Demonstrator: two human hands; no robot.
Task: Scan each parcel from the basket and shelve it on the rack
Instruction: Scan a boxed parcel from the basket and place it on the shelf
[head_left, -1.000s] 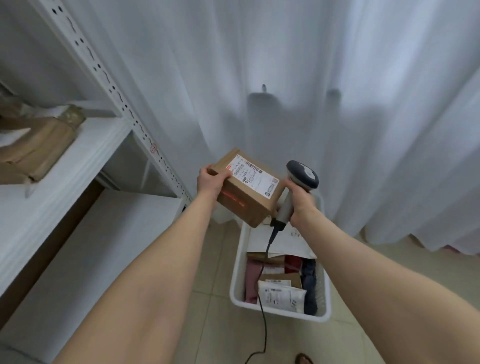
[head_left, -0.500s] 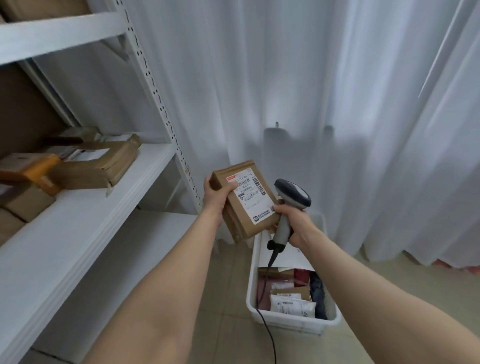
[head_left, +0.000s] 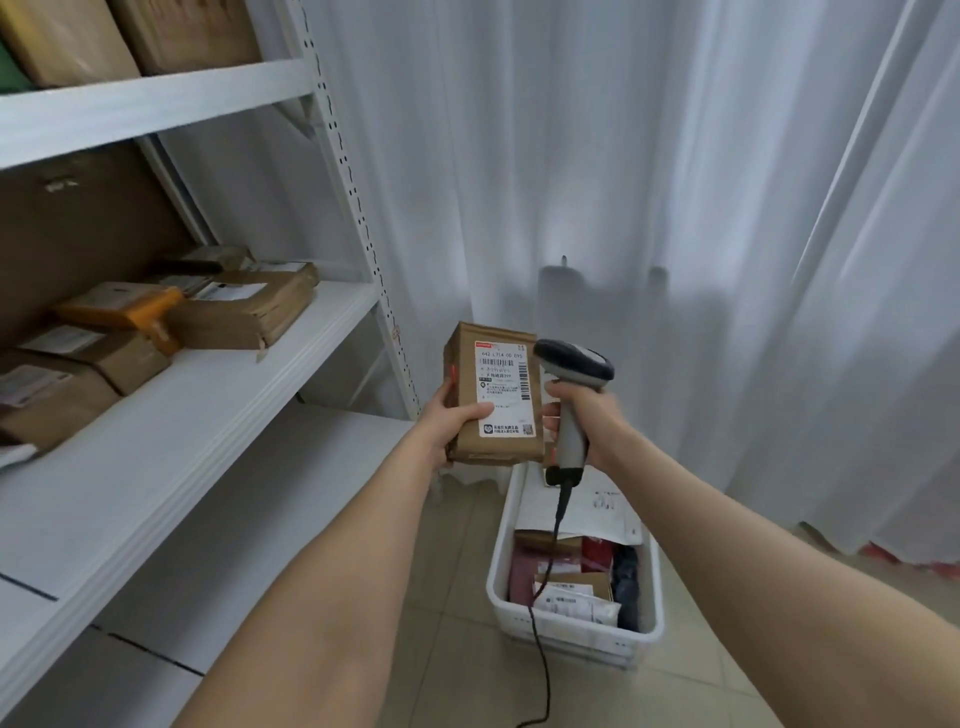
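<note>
My left hand (head_left: 451, 420) grips a small brown cardboard parcel (head_left: 496, 395) by its lower left side, white label facing me, held upright above the basket. My right hand (head_left: 587, 415) grips the handle of a grey corded barcode scanner (head_left: 571, 364), whose dark head sits just right of the parcel's top edge. The white plastic basket (head_left: 571, 631) stands on the tiled floor below, with several parcels and bags inside. The white metal rack (head_left: 218, 395) is at my left, its middle shelf holding several brown parcels (head_left: 244, 312).
White curtains (head_left: 675, 208) hang behind the hands and the basket. The rack's perforated upright (head_left: 358, 208) stands just left of the parcel. More boxes sit on the top shelf (head_left: 130, 36). The scanner cable (head_left: 540, 649) trails down in front of the basket.
The view has lifted, showing more of the rack. My left hand has turned the parcel upright and its label square to me; the red scan line seen a second ago is gone.
</note>
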